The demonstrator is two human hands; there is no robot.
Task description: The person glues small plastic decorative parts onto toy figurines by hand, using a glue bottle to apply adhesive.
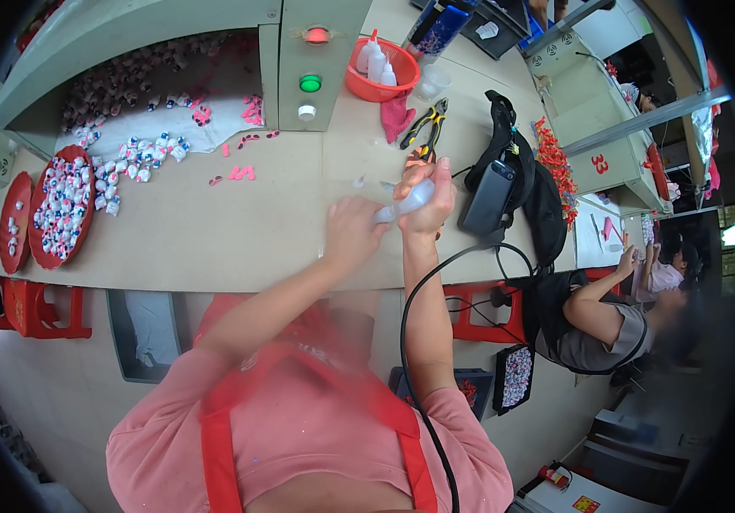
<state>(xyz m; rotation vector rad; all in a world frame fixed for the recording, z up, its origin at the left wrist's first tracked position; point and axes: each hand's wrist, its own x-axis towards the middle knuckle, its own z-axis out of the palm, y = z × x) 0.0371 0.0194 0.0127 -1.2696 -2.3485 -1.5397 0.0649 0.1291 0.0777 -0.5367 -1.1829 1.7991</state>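
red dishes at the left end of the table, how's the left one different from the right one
The left dish holds only a few small pieces; the right dish is heaped with them. The left dish shows plenty of its bare red inside, whereas the heap hides most of the right dish's. The left dish also looks narrower in this view than the right dish. Both are red and sit side by side on the table.

Head-worn fisheye, close above wearer's torso (325, 436), facing down at worktable (239, 231).
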